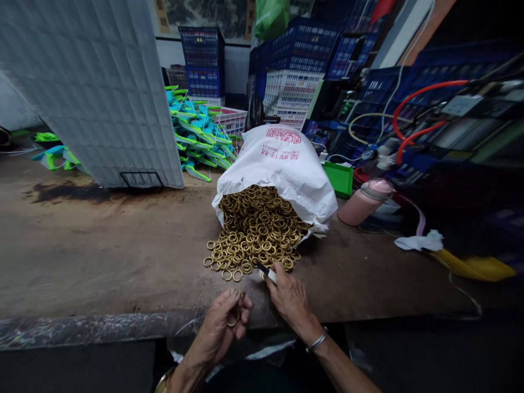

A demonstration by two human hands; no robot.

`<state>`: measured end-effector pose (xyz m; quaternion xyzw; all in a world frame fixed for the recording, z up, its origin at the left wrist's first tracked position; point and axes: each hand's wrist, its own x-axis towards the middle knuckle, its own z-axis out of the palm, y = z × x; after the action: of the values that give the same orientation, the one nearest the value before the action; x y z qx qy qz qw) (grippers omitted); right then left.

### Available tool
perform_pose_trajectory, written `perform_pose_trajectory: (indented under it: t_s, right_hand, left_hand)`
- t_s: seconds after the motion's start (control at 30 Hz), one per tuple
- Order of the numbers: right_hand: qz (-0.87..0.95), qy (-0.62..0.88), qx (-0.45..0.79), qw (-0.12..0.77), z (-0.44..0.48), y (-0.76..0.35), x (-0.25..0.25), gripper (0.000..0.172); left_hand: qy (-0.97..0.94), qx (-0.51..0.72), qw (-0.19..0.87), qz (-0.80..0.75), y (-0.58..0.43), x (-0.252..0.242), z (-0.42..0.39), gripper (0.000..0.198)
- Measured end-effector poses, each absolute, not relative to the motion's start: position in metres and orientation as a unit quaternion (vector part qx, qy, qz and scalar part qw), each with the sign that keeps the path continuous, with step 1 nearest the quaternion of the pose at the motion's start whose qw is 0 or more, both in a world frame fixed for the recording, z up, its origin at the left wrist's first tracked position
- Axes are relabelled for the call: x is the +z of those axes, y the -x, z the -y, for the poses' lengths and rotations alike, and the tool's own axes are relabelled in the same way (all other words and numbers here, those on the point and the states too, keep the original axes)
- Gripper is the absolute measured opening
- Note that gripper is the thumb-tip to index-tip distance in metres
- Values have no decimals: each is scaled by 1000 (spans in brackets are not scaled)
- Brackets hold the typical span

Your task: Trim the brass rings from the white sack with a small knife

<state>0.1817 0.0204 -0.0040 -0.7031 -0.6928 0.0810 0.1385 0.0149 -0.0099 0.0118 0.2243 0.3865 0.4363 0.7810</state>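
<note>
My left hand [226, 322] is closed, its fingertips pinching a gold-coloured ring [232, 323] above the table's front edge. In my right hand [289, 295] is a small knife-like tool [271, 274] with a dark narrow tip and a pale body; its exact kind is unclear. The tip points up and left, at the near edge of a heap of gold-coloured rings [254, 245]. These rings spill out of the mouth of a white woven sack [282, 158] lying on its side. One loose ring partly shows beside the tool.
A tall grey ribbed panel [123, 98] stands at the left on the wooden table [102, 251]. Behind it lie blue-and-green plastic pieces [200, 131]. At the right are a pink bottle [365, 202], a green tray [339, 179] and red hoses [421, 93]. Blue crates [203, 60] are stacked behind.
</note>
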Motion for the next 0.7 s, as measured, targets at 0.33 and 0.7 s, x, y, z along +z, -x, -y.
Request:
perform_pose_trajectory:
  t_s: [0.33,0.7]
  right_hand:
    - [683,714,72,135,-23,-186,-15,15]
    - [697,531,367,313,-19,-164,12,23]
  left_hand:
    - [-103,417,831,-353,-10,2,3,23]
    - [-316,451,690,-469,-17,2,-7,35]
